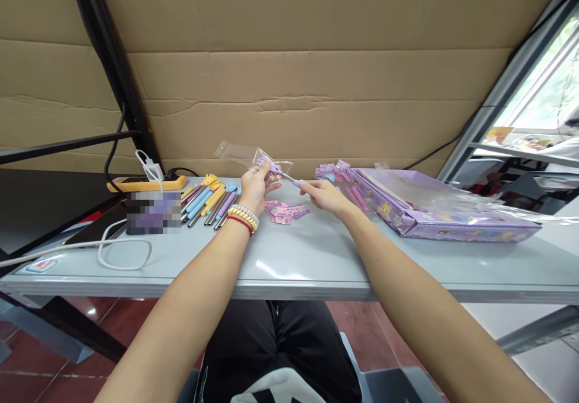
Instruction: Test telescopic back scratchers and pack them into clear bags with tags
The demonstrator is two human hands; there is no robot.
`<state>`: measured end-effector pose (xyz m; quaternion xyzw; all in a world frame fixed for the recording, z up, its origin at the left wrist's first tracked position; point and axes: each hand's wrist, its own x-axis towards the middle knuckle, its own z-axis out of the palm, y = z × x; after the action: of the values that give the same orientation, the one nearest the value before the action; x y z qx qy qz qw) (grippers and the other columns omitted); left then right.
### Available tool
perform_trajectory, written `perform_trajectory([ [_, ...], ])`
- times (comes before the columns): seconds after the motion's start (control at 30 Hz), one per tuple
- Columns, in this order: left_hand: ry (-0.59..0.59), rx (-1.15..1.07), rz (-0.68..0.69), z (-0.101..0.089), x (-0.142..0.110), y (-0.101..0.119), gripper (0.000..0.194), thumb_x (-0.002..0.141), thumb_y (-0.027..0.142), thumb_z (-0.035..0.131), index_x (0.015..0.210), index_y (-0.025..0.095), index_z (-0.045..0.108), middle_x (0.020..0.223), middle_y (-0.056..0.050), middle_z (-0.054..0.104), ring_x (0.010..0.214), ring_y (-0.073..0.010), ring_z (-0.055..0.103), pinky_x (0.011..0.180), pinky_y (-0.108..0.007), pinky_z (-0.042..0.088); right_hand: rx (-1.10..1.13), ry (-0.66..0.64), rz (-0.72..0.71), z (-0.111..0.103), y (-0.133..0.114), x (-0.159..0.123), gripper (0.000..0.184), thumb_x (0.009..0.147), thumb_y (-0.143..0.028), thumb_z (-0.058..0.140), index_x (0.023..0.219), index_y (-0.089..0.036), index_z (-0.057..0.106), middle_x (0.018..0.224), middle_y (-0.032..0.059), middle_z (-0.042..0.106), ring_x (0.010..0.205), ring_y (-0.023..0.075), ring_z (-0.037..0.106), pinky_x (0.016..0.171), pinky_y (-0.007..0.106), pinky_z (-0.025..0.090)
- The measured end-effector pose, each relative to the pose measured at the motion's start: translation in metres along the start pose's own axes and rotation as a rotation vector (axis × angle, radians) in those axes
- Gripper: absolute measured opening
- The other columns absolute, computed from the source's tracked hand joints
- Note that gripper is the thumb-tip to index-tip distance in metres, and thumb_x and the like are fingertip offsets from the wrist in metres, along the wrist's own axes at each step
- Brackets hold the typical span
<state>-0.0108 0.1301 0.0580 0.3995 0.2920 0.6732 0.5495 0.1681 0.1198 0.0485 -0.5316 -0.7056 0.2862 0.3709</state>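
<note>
Between my two hands, above the table, is a purple back scratcher [287, 177] with a thin metal shaft. My left hand [257, 184] is closed around its claw end together with a clear plastic bag [239, 151], which sticks out to the left. My right hand [322, 195] pinches the purple handle at the other end. Beneath them lie several small pink printed cards [286, 212]. Left of my left hand is a pile of back scratchers [210, 201] with yellow, blue and purple grips and metal shafts.
At the right sits a purple printed box [470, 231] with clear plastic over it. Bagged pink and purple items [350, 189] lie against its left side. A yellow power strip [147, 183], a white charger [152, 168] and a white cable [124, 266] occupy the left. Cardboard [312, 71] lines the back.
</note>
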Motion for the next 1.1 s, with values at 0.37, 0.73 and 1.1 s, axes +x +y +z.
perform_trajectory([
  [0.37,-0.280,0.169,-0.176,0.007,-0.015,-0.013,0.030,0.071,0.039,0.074,0.080,0.015,0.058,0.080,-0.004,0.067,0.069,-0.0158,0.067,0.061,-0.026,0.050,0.083,0.067,-0.152,0.012,-0.004,-0.001,0.055,0.075,-0.068,0.053,0.092,-0.016,0.059,0.047,-0.0070,0.039,0.044,0.0076,0.031,0.045,0.022,0.025],
  [0.73,0.030,0.014,-0.015,-0.001,0.001,-0.004,0.034,0.069,0.043,0.073,0.080,0.016,0.056,0.071,-0.002,0.065,0.061,-0.0127,0.062,0.057,-0.025,0.049,0.101,0.053,-0.108,0.013,-0.002,-0.002,0.046,0.075,-0.057,0.061,0.097,-0.017,0.054,0.051,-0.0063,0.045,0.046,0.0078,0.037,0.045,0.021,0.028],
  [1.1,-0.090,0.039,-0.111,0.005,-0.006,-0.009,0.025,0.076,0.034,0.070,0.076,0.014,0.056,0.069,-0.003,0.065,0.058,-0.0132,0.064,0.059,-0.026,0.052,0.495,0.025,-0.072,0.008,-0.005,0.000,0.043,0.075,-0.054,0.060,0.099,-0.019,0.054,0.075,-0.0009,0.055,0.042,0.0068,0.045,0.035,0.021,0.025],
])
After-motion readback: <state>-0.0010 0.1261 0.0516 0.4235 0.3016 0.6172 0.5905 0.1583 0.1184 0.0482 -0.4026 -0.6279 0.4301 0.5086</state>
